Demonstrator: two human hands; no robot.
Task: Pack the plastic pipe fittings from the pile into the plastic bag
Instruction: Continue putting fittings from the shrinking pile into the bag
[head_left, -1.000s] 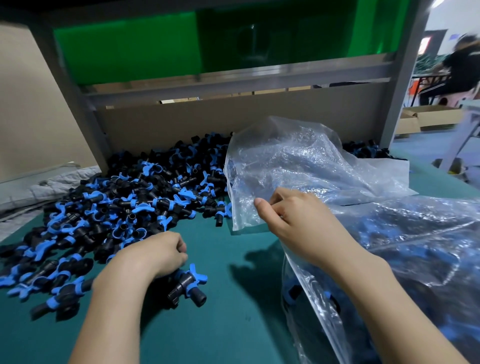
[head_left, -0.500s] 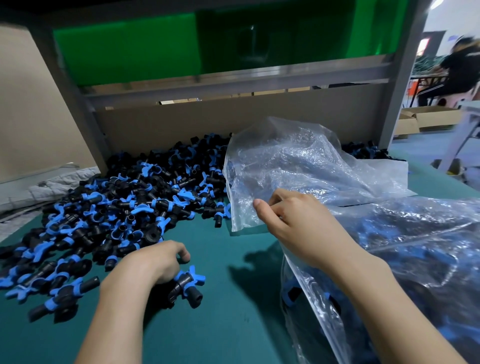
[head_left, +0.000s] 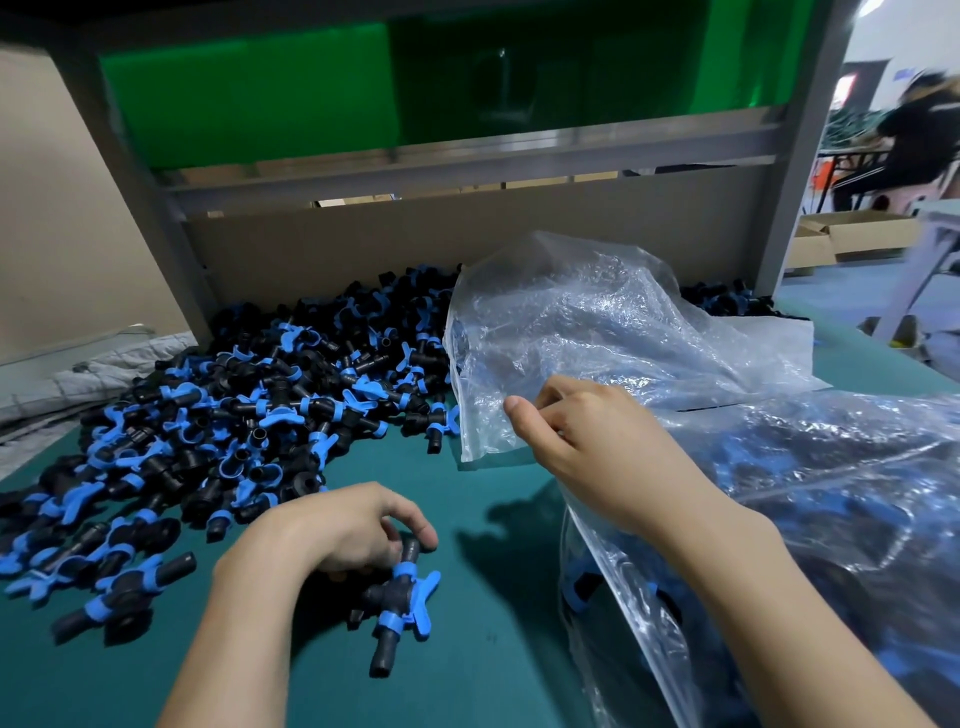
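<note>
So, mid-grab: one fitting in hand, bag held ready.

Left hand sits at the pile's near edge, fingers curled round a black-and-blue fitting on the green mat. Right of the pile, the right hand pinches the bag film between thumb and fingers — the bag looks partly filled already. Next move, I'd guess: carry the fitting across and drop it in, which needs that edge held up and open. Behind the pile is a cardboard wall under a grey frame; far to the pile's right, a seated person and some boxes.
</note>
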